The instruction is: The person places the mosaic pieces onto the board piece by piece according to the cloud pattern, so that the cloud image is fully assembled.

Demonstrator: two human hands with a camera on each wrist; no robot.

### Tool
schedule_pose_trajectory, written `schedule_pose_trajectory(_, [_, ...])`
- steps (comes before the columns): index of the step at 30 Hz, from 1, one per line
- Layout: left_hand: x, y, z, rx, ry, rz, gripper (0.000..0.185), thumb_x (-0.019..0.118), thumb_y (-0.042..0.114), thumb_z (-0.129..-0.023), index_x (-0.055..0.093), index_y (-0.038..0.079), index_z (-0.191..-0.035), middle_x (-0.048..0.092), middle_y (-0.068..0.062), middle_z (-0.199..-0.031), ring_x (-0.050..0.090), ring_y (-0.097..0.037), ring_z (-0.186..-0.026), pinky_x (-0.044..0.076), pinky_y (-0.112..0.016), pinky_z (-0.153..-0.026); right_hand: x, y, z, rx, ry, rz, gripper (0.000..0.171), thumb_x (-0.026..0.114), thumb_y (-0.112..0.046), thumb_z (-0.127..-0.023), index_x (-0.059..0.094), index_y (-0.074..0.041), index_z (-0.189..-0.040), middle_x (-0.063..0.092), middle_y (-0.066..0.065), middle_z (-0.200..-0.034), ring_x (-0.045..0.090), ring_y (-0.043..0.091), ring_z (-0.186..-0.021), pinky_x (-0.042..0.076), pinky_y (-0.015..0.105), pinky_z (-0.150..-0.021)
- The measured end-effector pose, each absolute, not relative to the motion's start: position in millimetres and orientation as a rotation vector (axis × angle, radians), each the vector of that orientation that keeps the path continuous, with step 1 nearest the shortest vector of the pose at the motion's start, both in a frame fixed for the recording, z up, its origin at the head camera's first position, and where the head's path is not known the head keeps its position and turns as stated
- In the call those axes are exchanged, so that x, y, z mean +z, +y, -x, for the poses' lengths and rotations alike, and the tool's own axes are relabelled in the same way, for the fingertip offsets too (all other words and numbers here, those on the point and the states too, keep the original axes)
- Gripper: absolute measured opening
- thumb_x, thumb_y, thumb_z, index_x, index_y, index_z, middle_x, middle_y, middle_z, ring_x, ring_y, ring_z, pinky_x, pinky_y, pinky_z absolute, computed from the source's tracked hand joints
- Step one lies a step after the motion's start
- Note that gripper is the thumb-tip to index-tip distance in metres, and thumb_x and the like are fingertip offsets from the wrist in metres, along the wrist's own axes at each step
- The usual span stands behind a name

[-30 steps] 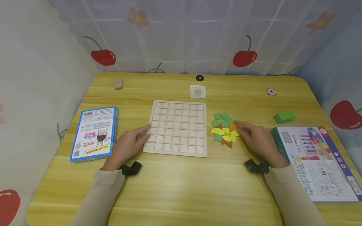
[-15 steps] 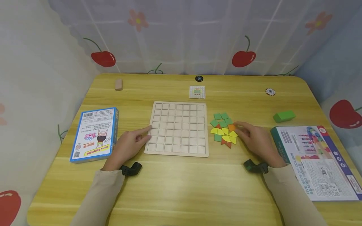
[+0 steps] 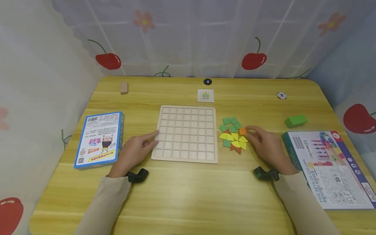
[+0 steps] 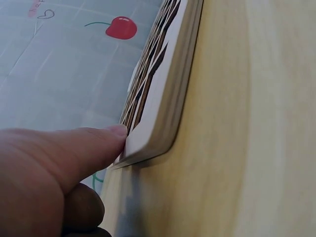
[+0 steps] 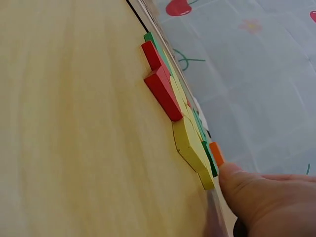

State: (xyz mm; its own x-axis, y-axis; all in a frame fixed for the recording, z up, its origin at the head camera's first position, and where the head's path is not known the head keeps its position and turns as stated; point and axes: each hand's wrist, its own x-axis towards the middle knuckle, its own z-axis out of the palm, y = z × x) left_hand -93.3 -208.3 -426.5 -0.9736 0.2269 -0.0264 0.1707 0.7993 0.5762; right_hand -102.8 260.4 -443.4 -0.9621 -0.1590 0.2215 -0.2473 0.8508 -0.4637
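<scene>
Where the tiles point(image 3: 233, 135) lie clustered just right of the grid board point(image 3: 185, 134), the right hand point(image 3: 268, 147) is laid on the surface point(image 3: 188, 195) with its fingertips at an orange tile point(image 3: 242, 131) on the cluster's right edge. The tile is pinched between thumb and forefinger, so the grip is closed on it; in the right wrist view the thumb point(image 5: 247, 190) is seen touching the orange tile point(image 5: 216, 153) beside yellow point(image 5: 190, 143) and red point(image 5: 163, 91) pieces. The cluster is made up of green, yellow, orange and red pieces, touching one another.

The left hand point(image 3: 135, 150) is rested at the board's left edge, near its front corner. Its fingers are held straight against the rim, and nothing is gripped; the left wrist view shows a fingertip point(image 4: 111, 133) pressed to the board's corner point(image 4: 158, 133).

A blue box point(image 3: 100, 139) lies near the left edge of the surface, and a larger printed box point(image 3: 329, 168) near the right edge. A green block point(image 3: 295, 121) is set behind that box. A small pattern card point(image 3: 205, 95) lies behind the board, with a black disc point(image 3: 207, 81) at the rear edge, a white chip point(image 3: 281, 95) to the right and a tan block point(image 3: 124, 87) towards the rear left corner.
</scene>
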Motion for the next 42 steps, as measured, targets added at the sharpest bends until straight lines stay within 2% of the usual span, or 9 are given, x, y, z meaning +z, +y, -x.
schedule_pose_trajectory(2, [-426, -208, 94, 0.919, 2.883, -0.325, 0.044, 0.065, 0.036, -0.102, 0.061, 0.025, -0.145, 0.043, 0.003, -0.058, 0.034, -0.012, -0.048, 0.030, -0.029, -0.047, -443, 259, 102, 0.779, -2.845, -0.280, 0.034, 0.069, -0.026, -0.101, 0.066, -0.012, -0.131, 0.055, 0.000, -0.068, 0.044, 0.017, -0.057, 0.033, 0.031, -0.050])
schedule_pose_trajectory(8, [-426, -208, 94, 0.920, 2.867, -0.317, 0.044, 0.064, 0.036, -0.103, 0.061, 0.026, -0.145, 0.043, 0.003, -0.058, 0.033, -0.013, -0.047, 0.029, -0.029, -0.047, -437, 246, 98, 0.872, -2.823, -0.203, 0.034, 0.065, -0.030, -0.103, 0.066, -0.010, -0.131, 0.048, 0.001, -0.067, 0.042, 0.019, -0.055, 0.033, 0.031, -0.049])
schedule_pose_trajectory(20, [-425, -209, 93, 0.908, 2.861, -0.295, 0.044, 0.063, 0.038, -0.103, 0.060, 0.028, -0.146, 0.046, 0.002, -0.061, 0.036, -0.014, -0.049, 0.032, -0.030, -0.048, -427, 203, 101, 0.976, -2.801, -0.274, 0.033, 0.067, -0.028, -0.102, 0.065, -0.006, -0.127, 0.043, -0.001, -0.062, 0.039, 0.015, -0.050, 0.032, 0.029, -0.046])
schedule_pose_trajectory(29, [-426, -209, 94, 0.916, 2.873, -0.304, 0.044, 0.064, 0.037, -0.103, 0.061, 0.026, -0.145, 0.046, 0.002, -0.060, 0.035, -0.013, -0.049, 0.031, -0.030, -0.047, -417, 155, 119, 1.081, -2.765, -0.380, 0.033, 0.069, -0.025, -0.100, 0.068, -0.005, -0.127, 0.042, -0.002, -0.059, 0.037, 0.014, -0.048, 0.033, 0.029, -0.046])
schedule_pose_trajectory(42, [-428, -210, 95, 0.938, 2.868, -0.313, 0.043, 0.065, 0.038, -0.102, 0.062, 0.028, -0.144, 0.045, 0.003, -0.059, 0.034, -0.012, -0.049, 0.031, -0.030, -0.048, -411, 86, 159, 1.193, -2.740, -0.341, 0.032, 0.070, -0.027, -0.100, 0.071, -0.010, -0.127, 0.043, 0.000, -0.059, 0.039, 0.017, -0.049, 0.030, 0.031, -0.049])
